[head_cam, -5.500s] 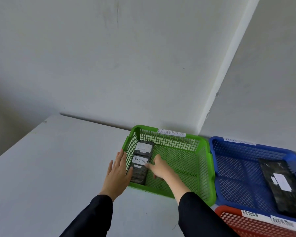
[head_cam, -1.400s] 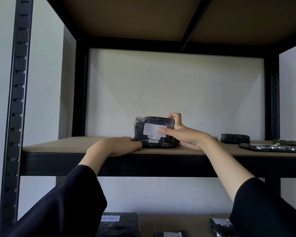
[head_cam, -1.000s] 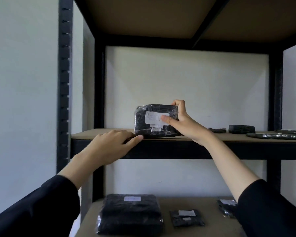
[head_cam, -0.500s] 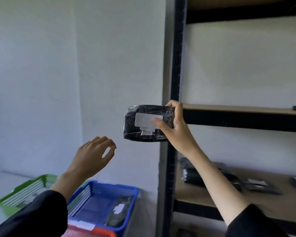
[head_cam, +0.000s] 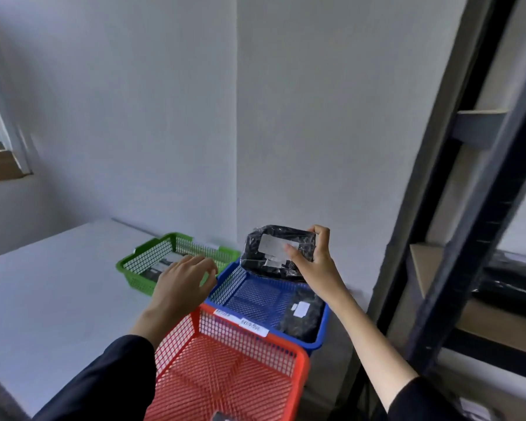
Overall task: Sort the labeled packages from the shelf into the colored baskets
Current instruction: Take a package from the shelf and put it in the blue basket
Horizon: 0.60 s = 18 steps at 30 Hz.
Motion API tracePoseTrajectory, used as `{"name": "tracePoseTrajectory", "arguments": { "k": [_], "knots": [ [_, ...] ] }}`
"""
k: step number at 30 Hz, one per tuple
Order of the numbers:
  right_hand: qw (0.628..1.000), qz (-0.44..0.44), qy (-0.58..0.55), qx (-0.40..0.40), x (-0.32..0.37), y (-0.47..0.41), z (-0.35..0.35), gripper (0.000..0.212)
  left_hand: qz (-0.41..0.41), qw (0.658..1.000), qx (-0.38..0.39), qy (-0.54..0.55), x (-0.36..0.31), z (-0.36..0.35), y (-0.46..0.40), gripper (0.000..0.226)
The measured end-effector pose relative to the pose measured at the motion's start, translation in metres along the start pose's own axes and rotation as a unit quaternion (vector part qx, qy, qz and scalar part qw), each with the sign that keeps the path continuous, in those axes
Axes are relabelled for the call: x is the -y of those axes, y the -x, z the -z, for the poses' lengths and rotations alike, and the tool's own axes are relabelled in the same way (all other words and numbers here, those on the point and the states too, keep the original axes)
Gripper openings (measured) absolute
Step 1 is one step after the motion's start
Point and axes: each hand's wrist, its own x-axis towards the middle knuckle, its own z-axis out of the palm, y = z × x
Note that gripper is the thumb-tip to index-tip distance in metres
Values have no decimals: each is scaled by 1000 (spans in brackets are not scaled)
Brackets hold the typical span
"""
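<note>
My right hand grips a black plastic-wrapped package with a white label, held in the air above the far end of the blue basket. My left hand hovers with loosely spread fingers and holds nothing, over the gap between the green basket and the red basket. The blue basket holds one flat black package with a white label. Dark packages lie in the green basket, partly hidden by my left hand. The red basket is nearest me.
The three baskets stand in a row on a white table in a wall corner. A black metal shelf frame rises at the right, with black packages on its wooden board. A window edge shows at the far left.
I have turned from the shelf to the baskets. My right hand has carried the package down over the blue basket, and my left hand has dropped toward the baskets.
</note>
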Motion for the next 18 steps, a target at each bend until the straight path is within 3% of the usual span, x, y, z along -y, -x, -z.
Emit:
{"name": "tracePoseTrajectory", "arguments": {
  "k": [4,9,18],
  "knots": [
    [996,-90,-20,17,-44,-10,-42,51,9,999,32,19,35,-36,-2,18],
    [980,-188,-25,59,-83,-16,-81,62,21,996,73,46,65,-77,-2,45],
    [944,-316,-66,65,-133,-18,-138,70,37,985,145,83,121,-137,-13,42]
  ]
}}
